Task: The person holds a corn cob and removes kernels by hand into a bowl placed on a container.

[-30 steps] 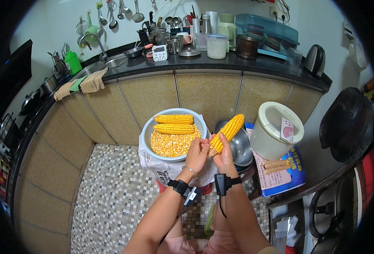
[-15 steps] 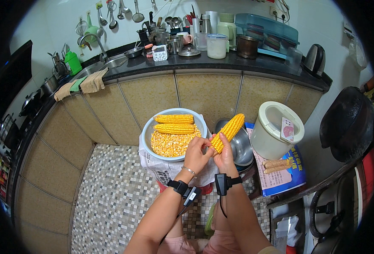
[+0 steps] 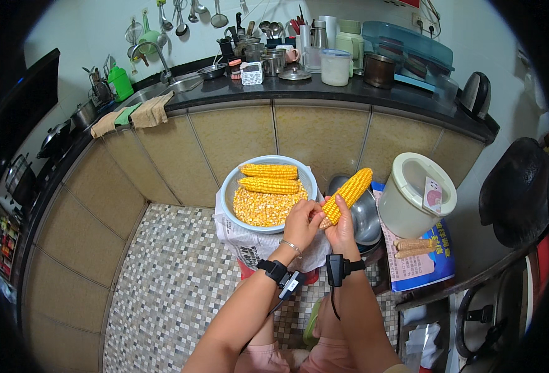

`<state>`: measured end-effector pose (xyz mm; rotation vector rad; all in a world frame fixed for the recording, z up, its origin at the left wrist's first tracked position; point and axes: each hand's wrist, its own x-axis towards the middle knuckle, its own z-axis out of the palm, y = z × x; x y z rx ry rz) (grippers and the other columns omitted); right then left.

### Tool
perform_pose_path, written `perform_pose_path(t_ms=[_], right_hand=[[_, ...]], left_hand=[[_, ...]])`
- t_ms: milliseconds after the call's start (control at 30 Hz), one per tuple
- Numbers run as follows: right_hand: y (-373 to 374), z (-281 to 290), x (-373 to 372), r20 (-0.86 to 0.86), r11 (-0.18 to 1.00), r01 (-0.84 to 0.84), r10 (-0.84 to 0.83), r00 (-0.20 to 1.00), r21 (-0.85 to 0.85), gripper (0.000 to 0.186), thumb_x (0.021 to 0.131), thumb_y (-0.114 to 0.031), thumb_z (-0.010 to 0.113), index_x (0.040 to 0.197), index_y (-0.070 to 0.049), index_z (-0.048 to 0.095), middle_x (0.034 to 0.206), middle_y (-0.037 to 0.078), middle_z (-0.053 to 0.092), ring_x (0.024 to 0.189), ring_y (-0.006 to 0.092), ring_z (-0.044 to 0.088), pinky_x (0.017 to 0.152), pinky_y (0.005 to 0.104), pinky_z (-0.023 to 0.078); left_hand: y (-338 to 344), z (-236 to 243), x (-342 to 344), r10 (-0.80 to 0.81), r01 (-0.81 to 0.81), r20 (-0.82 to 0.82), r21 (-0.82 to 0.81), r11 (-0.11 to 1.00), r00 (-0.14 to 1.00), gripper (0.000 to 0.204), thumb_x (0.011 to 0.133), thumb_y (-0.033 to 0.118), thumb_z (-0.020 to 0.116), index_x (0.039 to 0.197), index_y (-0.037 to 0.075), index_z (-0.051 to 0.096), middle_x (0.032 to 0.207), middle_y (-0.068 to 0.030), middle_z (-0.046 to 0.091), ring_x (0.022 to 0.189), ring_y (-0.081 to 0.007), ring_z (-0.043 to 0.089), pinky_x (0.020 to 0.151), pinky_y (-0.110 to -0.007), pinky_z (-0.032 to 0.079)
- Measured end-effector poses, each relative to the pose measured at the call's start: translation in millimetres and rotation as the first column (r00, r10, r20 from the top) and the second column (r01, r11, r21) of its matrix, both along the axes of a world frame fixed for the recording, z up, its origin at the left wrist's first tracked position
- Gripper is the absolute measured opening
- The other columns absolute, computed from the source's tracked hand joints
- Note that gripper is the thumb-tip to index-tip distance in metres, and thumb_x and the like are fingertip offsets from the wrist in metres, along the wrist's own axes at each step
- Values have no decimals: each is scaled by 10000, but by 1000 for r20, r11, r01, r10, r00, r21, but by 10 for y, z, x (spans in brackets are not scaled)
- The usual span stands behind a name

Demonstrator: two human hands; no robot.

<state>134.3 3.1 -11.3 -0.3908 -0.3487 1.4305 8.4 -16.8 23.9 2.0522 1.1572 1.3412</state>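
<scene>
My right hand point(image 3: 340, 226) is wrapped round an upright, tilted yellow corn cob point(image 3: 351, 188). My left hand point(image 3: 307, 222) has its fingers curled and pressed at that cob's lower end. Just left of both hands, a pale blue basin point(image 3: 227, 198) holds loose corn kernels point(image 3: 255, 206) with two whole cobs point(image 3: 268, 185) lying on top. The basin rests on printed paper point(image 3: 237, 239). Behind the held cob is a steel bowl point(image 3: 367, 217), partly hidden by it.
A lidded cream bucket point(image 3: 405, 205) and bare cobs point(image 3: 414, 247) sit on printed sheets at right. Behind runs a dark counter point(image 3: 237, 93) crowded with utensils and jars, with a sink point(image 3: 184, 84) and towels. A black wok point(image 3: 511, 193) stands at far right.
The whole scene has shifted a little rightward in the view. My left fingers are still at the held cob's lower end, bent slightly differently; my right hand keeps hold of it.
</scene>
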Motion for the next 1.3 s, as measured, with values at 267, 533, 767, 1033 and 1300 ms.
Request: perform_pose_path(t_ms=[267, 533, 767, 1033, 1300], right_hand=[[-31, 89, -1, -122, 999, -7, 2, 993, -44, 251, 861, -202, 651, 1002, -48, 513, 894, 83, 573, 839, 197, 571, 833, 380, 507], [-9, 35, 53, -144, 998, -15, 8, 989, -53, 232, 862, -202, 649, 1018, -79, 530, 902, 81, 586, 835, 202, 581, 837, 393, 508], [-14, 62, 25, -129, 999, -37, 32, 991, -38, 238, 864, -199, 646, 1043, -94, 530, 908, 86, 582, 844, 202, 578, 841, 391, 507], [-43, 111, -51, -99, 1000, -15, 12, 995, -25, 272, 847, -177, 668, 1024, -44, 510, 899, 86, 575, 847, 200, 578, 820, 392, 518], [2, 18, -34, -76, 1000, -5, 3, 997, -23, 250, 856, -180, 654, 1016, -50, 513, 889, 82, 579, 831, 196, 582, 793, 366, 521]], left_hand=[[186, -186, -122, 117, -86, 194, -162, 983, 974, 125, 841, 133, 640, 815, 19, 594, 727, -52, 593, 663, -118, 551, 634, -258, 460], [471, -357, -654, 424, -422, -8, -117, 899, 906, 252, 800, 238, 686, 739, 10, 599, 671, -86, 610, 607, -179, 581, 591, -302, 466], [516, -372, -933, 507, -495, -3, -221, 840, 862, 243, 788, 223, 702, 710, 14, 607, 660, -70, 629, 597, -165, 584, 583, -300, 470], [494, -350, -793, 504, -499, 34, -95, 861, 863, 238, 835, 233, 666, 760, 13, 613, 675, -51, 609, 602, -134, 557, 581, -283, 457], [155, -189, -66, -20, 91, 144, -506, 858, 989, 381, 914, 399, 530, 868, 22, 566, 695, -103, 600, 627, -218, 591, 593, -332, 453]])
